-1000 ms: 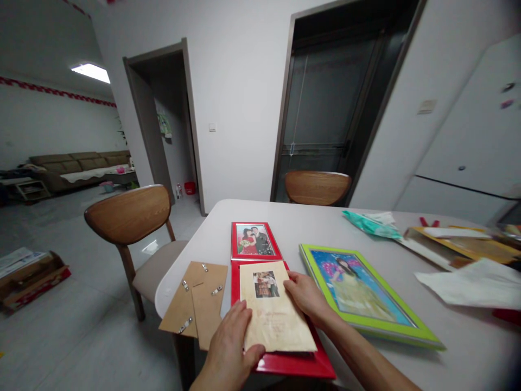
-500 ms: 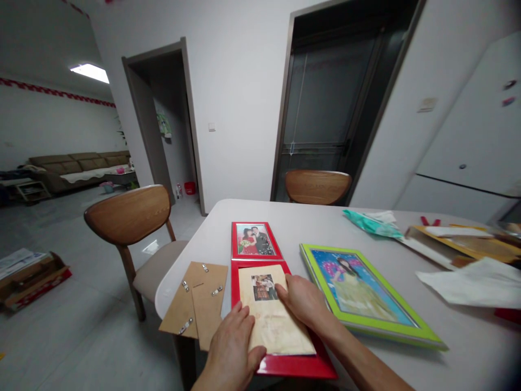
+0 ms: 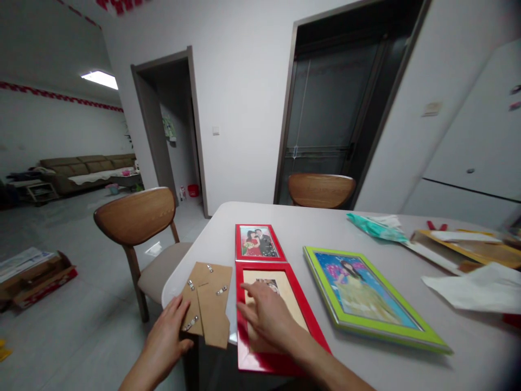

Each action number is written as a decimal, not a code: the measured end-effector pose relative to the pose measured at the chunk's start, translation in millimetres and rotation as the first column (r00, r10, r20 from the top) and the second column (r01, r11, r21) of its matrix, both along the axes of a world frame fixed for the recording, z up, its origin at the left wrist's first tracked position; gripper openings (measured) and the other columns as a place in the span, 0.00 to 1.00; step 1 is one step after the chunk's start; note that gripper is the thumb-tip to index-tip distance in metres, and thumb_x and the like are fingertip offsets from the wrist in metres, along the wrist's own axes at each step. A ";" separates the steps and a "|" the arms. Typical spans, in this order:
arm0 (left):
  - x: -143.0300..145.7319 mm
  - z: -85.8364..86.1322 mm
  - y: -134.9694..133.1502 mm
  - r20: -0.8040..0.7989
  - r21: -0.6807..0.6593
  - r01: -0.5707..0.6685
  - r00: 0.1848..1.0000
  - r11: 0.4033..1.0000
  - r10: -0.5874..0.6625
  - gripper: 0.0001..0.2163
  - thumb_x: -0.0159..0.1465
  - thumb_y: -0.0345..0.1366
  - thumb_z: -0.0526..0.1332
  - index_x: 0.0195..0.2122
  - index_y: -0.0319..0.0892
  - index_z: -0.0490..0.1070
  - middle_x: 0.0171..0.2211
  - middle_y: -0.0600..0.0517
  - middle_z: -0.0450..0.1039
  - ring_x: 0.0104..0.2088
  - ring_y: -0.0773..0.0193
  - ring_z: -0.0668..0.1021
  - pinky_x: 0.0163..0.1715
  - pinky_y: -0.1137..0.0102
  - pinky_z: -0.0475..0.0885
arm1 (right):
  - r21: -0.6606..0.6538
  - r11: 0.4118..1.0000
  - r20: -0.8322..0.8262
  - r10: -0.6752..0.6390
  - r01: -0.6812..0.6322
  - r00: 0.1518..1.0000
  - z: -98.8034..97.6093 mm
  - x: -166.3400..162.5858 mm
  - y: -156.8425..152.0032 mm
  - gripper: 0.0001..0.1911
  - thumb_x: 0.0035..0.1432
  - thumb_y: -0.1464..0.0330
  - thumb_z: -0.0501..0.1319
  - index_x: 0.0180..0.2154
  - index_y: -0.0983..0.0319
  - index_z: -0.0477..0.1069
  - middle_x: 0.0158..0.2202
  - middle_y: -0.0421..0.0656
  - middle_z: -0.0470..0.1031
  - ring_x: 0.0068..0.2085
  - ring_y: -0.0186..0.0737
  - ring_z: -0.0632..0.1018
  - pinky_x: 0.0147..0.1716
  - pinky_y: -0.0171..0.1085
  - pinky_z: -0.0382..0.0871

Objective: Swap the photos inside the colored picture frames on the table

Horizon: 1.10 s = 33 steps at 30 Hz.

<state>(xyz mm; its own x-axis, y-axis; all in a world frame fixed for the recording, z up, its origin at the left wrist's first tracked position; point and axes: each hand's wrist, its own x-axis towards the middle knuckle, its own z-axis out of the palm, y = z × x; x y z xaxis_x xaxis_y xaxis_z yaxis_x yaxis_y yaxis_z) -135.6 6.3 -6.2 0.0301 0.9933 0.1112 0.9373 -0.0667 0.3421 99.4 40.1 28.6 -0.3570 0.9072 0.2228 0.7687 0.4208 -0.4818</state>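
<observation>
The larger red picture frame lies at the near edge of the table. A cream sheet with a small photo sits inside its border. My right hand is over this sheet, fingers apart and holding nothing, covering part of the photo. To the left is a brown backing board with metal clips and a stand flap. My left hand rests its outstretched fingers on the board's left edge, thumb apart. A smaller red frame with a couple's photo adjoins the large frame's far side.
A green picture frame lies on the right of the white table. Beyond it are a teal wrapper, a yellow envelope and white paper. Wooden chairs stand at the left and far sides.
The cream sheet has gone from between my hands down into the red frame. My left hand has moved left to the backing board; my right hand has shifted left over the sheet.
</observation>
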 end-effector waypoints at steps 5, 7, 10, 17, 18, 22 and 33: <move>-0.5 -10.7 0.5 -0.034 0.129 -0.015 0.999 0.992 0.019 0.19 0.47 0.26 0.57 0.43 0.37 0.67 0.47 0.43 0.67 0.48 0.56 0.68 0.49 0.64 0.62 | 0.027 0.998 0.108 0.054 -0.057 0.993 -10.1 -60.8 -10.0 0.26 0.40 0.55 0.59 0.40 0.62 0.66 0.37 0.49 0.68 0.40 0.49 0.67 0.39 0.44 0.58; -0.5 -12.3 -1.1 -0.012 0.180 -0.006 1.000 0.984 0.008 0.17 0.48 0.28 0.58 0.41 0.38 0.68 0.45 0.43 0.69 0.46 0.56 0.70 0.47 0.64 0.64 | 0.011 0.999 0.100 0.038 -0.039 0.994 -15.2 -69.2 -6.1 0.26 0.37 0.59 0.61 0.40 0.62 0.66 0.37 0.49 0.67 0.40 0.49 0.67 0.38 0.44 0.59; 1.1 -9.6 -5.8 0.042 0.283 -0.001 0.999 0.959 -0.012 0.15 0.49 0.32 0.60 0.40 0.42 0.69 0.42 0.46 0.72 0.43 0.56 0.73 0.44 0.64 0.68 | -0.009 0.999 -0.045 0.050 -0.050 0.998 -12.7 -63.0 -2.4 0.25 0.38 0.66 0.60 0.43 0.61 0.64 0.39 0.47 0.65 0.41 0.44 0.66 0.39 0.39 0.60; 53.7 3.8 -21.3 0.109 0.445 0.186 0.960 0.876 -0.259 0.18 0.51 0.37 0.62 0.43 0.42 0.67 0.43 0.45 0.71 0.44 0.55 0.71 0.44 0.62 0.69 | 0.047 0.995 -0.165 0.093 -0.086 0.982 12.2 11.6 -22.5 0.21 0.38 0.74 0.56 0.40 0.59 0.67 0.39 0.44 0.65 0.41 0.41 0.65 0.41 0.38 0.59; 65.3 4.0 -22.1 0.117 0.431 0.223 0.947 0.874 -0.299 0.18 0.51 0.36 0.62 0.44 0.42 0.66 0.43 0.44 0.70 0.44 0.55 0.71 0.44 0.62 0.69 | 0.027 0.996 -0.162 0.083 -0.080 0.983 11.6 24.8 -25.2 0.21 0.39 0.74 0.55 0.39 0.59 0.67 0.39 0.44 0.65 0.42 0.40 0.65 0.41 0.39 0.59; 105.2 3.1 -20.3 0.177 0.335 0.320 0.903 0.886 -0.392 0.18 0.50 0.33 0.63 0.43 0.41 0.67 0.44 0.43 0.70 0.45 0.54 0.71 0.44 0.60 0.68 | -0.033 0.999 -0.123 0.015 -0.019 0.992 -0.7 68.6 -30.3 0.20 0.39 0.74 0.54 0.39 0.60 0.68 0.41 0.45 0.65 0.43 0.41 0.66 0.45 0.40 0.59; 120.6 6.8 -13.2 0.184 0.134 0.347 0.912 0.928 -0.367 0.14 0.51 0.29 0.59 0.41 0.38 0.68 0.42 0.42 0.71 0.46 0.54 0.69 0.47 0.59 0.64 | 0.006 0.999 -0.007 -0.041 0.041 0.999 -26.2 74.5 -25.4 0.18 0.41 0.72 0.53 0.37 0.60 0.70 0.38 0.46 0.66 0.41 0.42 0.67 0.42 0.40 0.60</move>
